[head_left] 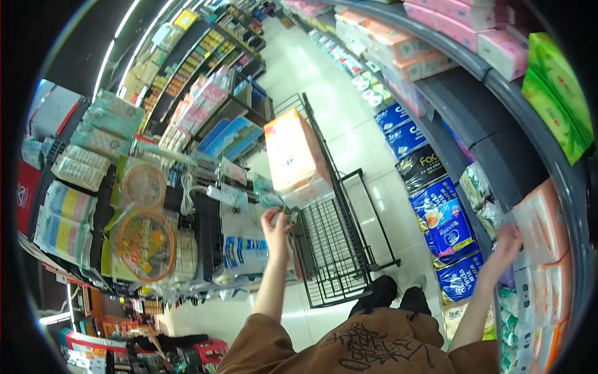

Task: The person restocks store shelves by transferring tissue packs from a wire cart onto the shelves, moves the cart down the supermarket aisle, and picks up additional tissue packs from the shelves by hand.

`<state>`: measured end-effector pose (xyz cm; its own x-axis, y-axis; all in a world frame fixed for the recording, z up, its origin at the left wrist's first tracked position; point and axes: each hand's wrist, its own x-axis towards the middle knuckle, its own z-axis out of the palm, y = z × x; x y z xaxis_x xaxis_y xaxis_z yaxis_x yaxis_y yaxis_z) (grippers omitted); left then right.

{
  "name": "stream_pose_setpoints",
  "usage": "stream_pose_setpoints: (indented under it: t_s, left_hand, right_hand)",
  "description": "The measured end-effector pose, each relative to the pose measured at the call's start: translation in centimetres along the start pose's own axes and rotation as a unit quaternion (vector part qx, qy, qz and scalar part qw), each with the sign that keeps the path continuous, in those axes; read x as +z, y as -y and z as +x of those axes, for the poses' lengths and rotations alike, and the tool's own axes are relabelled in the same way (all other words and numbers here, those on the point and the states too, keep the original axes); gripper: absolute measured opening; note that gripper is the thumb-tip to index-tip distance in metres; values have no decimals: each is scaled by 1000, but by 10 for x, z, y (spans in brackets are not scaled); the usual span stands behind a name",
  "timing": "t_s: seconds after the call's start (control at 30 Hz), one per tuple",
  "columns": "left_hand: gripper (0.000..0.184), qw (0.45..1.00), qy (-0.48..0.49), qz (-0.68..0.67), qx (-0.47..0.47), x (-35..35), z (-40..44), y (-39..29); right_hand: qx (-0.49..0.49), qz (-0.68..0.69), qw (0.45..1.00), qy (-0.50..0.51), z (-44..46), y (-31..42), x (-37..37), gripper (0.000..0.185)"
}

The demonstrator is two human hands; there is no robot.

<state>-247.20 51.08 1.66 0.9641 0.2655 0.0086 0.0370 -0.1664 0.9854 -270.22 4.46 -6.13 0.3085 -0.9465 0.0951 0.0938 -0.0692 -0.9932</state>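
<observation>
Store aisle, pale tile floor (280, 75), stocked shelving on both sides. Right hand (507, 242): at the near-left edge of an orange-and-white tissue pack (541, 218) on the shelf; pack lies just right of the fingers. They're bent and blurred, so can't tell if they pinch the wrapper or only rest against it. Right forearm angles forward and outward from the brown shirt (324, 346). Another orange pack (554, 287) sits closer to the body than that grip.

Left hand (276, 220): arm reaching forward, fingers curled in toward the thumb. Can't tell if anything is between them. Wire shopping cart (333, 237) is just right of this hand; contact unclear. Big orange-and-white pack (296, 153) stands in the cart's far part, ahead and slightly right of the left hand, apart from it.

Blue Vinda packs (441, 215) run between the hands, nearer the right. Round orange-rimmed item (144, 244) is well left of the left grip. Farther out, green packs (556, 103) sit beyond the right hand, up on the shelf.
</observation>
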Motion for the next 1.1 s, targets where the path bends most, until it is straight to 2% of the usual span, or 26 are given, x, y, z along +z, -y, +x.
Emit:
stream_pose_setpoints:
  t_s: [0.03,0.07,0.1,0.13,0.17,0.2,0.23,0.33,0.37,0.43,0.5,0.57,0.67,0.8,0.87,0.9,0.97,1.03,1.1]
  left_hand:
    - [45,999,-9,50,-15,-9,28,13]
    - [56,994,-18,100,-32,-16,55,27]
    - [59,991,-11,110,-81,-18,75,41]
    - [58,986,20,146,-77,-15,89,49]
    - [57,979,48,182,-72,-11,100,57]
    - [56,971,75,218,-67,-9,110,67]
    - [45,975,39,218,-37,-8,123,86]
    - [36,975,46,218,-18,0,135,94]
    - [24,989,58,131,-24,5,135,97]
    - [22,995,86,-43,-41,19,112,74]
    - [16,972,118,-198,-52,26,97,57]
    - [14,965,127,-228,-18,35,63,27]
    - [11,966,125,-224,17,25,13,-2]
    - [11,969,126,-214,-3,6,-84,-42]
    - [10,967,130,-220,12,-13,-118,-38]
    - [9,970,68,-234,-17,-9,-143,-49]
    - [11,974,85,-210,-29,-24,-168,-44]
    - [15,978,112,-177,-16,-38,-187,-36]
    - [22,980,141,-140,14,-46,-201,-30]
  right_hand:
    - [25,39,997,64,-17,-8,5,19]
    - [18,-9,992,122,-36,-8,12,13]
    - [46,23,981,188,-55,-14,14,14]
    - [104,49,967,228,-74,-23,15,14]
    - [130,64,958,249,-90,-48,12,14]
    - [161,86,950,252,-103,-43,10,15]
    - [192,107,941,256,-114,-36,10,15]
    - [217,63,937,266,-124,-35,-4,15]
    - [212,69,942,249,-127,-39,-5,15]
    - [209,54,941,260,-126,-42,-13,15]
    - [213,44,936,277,-122,-42,-14,17]
    - [223,35,927,300,-116,-37,-11,20]
    - [292,78,895,328,-110,-16,21,28]
    - [401,153,792,435,-112,14,78,54]
    - [422,232,717,503,-129,12,99,62]
    - [457,266,671,519,-139,14,110,63]
    - [512,349,549,560,-159,12,125,64]
    - [552,440,395,587,-175,14,135,63]
    - [592,386,437,556,-175,32,131,60]
